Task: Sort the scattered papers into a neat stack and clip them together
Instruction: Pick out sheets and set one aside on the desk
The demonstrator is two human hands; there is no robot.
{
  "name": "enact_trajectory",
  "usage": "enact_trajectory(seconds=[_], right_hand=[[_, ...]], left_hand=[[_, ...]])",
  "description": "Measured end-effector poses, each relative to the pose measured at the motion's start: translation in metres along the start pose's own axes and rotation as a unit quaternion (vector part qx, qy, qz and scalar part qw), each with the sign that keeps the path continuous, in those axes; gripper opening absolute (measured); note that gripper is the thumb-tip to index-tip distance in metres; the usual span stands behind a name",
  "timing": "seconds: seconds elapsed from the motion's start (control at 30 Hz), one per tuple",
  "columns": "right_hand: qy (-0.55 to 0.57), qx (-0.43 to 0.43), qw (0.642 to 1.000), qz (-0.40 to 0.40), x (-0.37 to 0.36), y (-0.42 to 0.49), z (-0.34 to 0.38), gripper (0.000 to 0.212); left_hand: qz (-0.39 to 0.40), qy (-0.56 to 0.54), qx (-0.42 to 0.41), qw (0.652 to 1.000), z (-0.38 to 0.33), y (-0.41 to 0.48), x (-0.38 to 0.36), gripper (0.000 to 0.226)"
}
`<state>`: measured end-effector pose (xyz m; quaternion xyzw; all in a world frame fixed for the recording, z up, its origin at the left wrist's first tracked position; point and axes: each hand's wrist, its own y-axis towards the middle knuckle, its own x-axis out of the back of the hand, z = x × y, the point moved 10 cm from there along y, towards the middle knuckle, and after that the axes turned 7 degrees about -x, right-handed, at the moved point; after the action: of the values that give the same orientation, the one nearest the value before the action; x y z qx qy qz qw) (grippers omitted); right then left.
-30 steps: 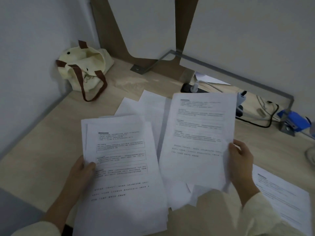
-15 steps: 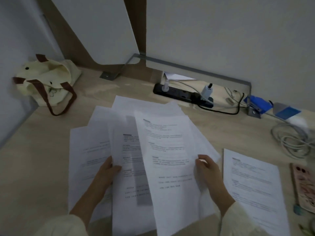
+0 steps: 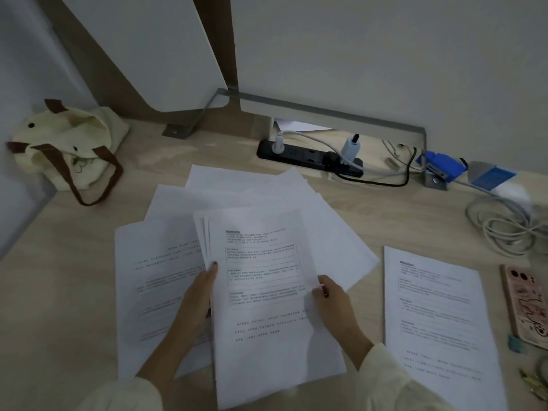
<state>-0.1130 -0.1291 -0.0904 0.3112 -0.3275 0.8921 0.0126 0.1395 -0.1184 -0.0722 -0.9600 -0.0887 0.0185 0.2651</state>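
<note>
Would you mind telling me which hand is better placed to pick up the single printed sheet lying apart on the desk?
Right. The right hand is beside the separate sheet; the left hand is across the held stack.

Only 1 camera covered the scene, worn on the person's head and angled forward and down over the worktop (image 3: 74, 277), so no second view shared any part of it. It sat close above the left hand (image 3: 197, 295) and right hand (image 3: 333, 304), whose forearms entered from the bottom edge. Its wide lens reached the wall behind and bent the far edges, taking in the tote bag (image 3: 66, 143) at far left and the phone (image 3: 526, 305) at far right.
</note>
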Motion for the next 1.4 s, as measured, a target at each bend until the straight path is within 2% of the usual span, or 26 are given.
enact_trajectory(seconds=[0.1, 0.17, 0.27, 0.37, 0.4, 0.47, 0.53, 0.67, 0.73, 0.93, 1.13, 1.3, 1.4], right_hand=[[-0.013, 0.025, 1.000, -0.006, 0.001, 0.002, 0.005, 0.020], [0.003, 0.034, 0.999, -0.025, 0.008, 0.004, 0.009, 0.025], [0.096, 0.011, 0.995, -0.022, 0.019, 0.005, 0.010, 0.056], [0.222, -0.015, 0.972, 0.072, 0.021, -0.002, 0.021, 0.076], [0.258, -0.012, 0.960, 0.111, 0.021, -0.007, 0.029, 0.075], [0.285, 0.018, 0.946, 0.154, 0.029, -0.018, 0.049, 0.058], [0.298, 0.051, 0.943, 0.137, 0.047, -0.027, 0.066, 0.039], [0.366, 0.148, 0.915, 0.079, 0.096, -0.049, 0.095, 0.025], [0.373, 0.175, 0.908, 0.076, 0.104, -0.058, 0.102, 0.027], [0.296, 0.158, 0.941, 0.052, 0.076, -0.054, 0.087, 0.030], [0.358, 0.172, 0.918, 0.010, 0.084, -0.062, 0.086, 0.029], [0.302, 0.109, 0.946, 0.048, 0.053, -0.050, 0.064, 0.029], [0.285, 0.116, 0.951, 0.027, 0.064, -0.050, 0.061, 0.027]], left_hand=[[0.047, 0.073, -0.050, 0.995, -0.005, -0.006, -0.008, 0.040], [0.054, 0.089, -0.073, 0.992, -0.009, -0.008, -0.011, 0.040], [0.065, 0.088, -0.117, 0.987, -0.034, -0.014, -0.017, 0.041], [0.087, 0.102, -0.175, 0.975, -0.068, -0.028, -0.024, 0.044], [0.091, 0.104, -0.190, 0.972, -0.078, -0.032, -0.025, 0.043], [0.089, 0.096, -0.216, 0.968, -0.099, -0.038, -0.022, 0.041], [0.070, 0.075, -0.253, 0.962, -0.122, -0.046, -0.017, 0.041], [0.020, 0.030, -0.305, 0.952, -0.152, -0.054, -0.002, 0.043], [0.011, 0.028, -0.311, 0.950, -0.150, -0.053, 0.000, 0.041], [0.011, 0.047, -0.265, 0.963, -0.109, -0.034, -0.013, 0.050], [-0.047, 0.044, -0.287, 0.956, -0.108, -0.040, -0.007, 0.040], [-0.018, 0.075, -0.220, 0.972, -0.080, -0.033, -0.016, 0.041], [-0.019, 0.096, -0.224, 0.970, -0.083, -0.035, -0.022, 0.037]])
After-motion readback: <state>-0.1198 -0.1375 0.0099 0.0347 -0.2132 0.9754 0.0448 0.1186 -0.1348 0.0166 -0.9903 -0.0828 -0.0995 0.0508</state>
